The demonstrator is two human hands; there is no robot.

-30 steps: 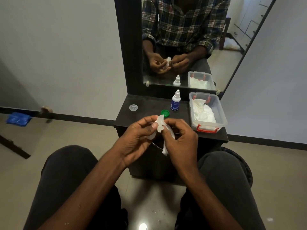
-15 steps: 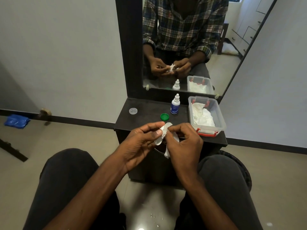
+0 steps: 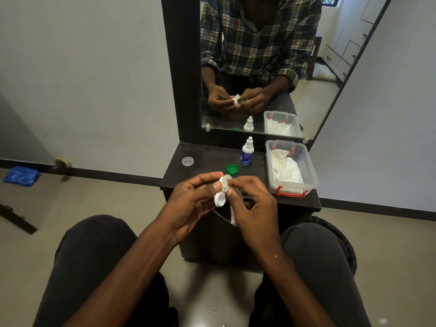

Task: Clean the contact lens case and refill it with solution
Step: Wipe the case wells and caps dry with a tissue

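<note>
Item: white contact lens case (image 3: 220, 193), held in mid-air in front of the near edge of a dark dressing table (image 3: 207, 159), above the seated person's knees. Left hand (image 3: 195, 204): fingers curled closed around the case, thumb pressed on its upper well, the lower well showing open below the thumb. Right hand (image 3: 251, 204): fingers closed, fingertips pinched against the case's right side together with a white tissue (image 3: 233, 217) whose loose end hangs down under the palm; exact contact between tissue and case is hidden by the fingers. On the tabletop: green cap (image 3: 232, 169), lying flat just beyond the hands; solution bottle (image 3: 247, 155), upright, white nozzle, blue label, just behind the green cap; clear cap (image 3: 187, 160), lying alone toward the left edge, well apart from the bottle; clear plastic box (image 3: 306, 166) with red latches at the right end, holding crumpled white tissues (image 3: 286, 169). Behind the table: mirror (image 3: 330, 67) in a dark frame, reflecting the hands, bottle and box. Floor at far left: blue cloth-like object (image 3: 21, 175), detail unclear.
</note>
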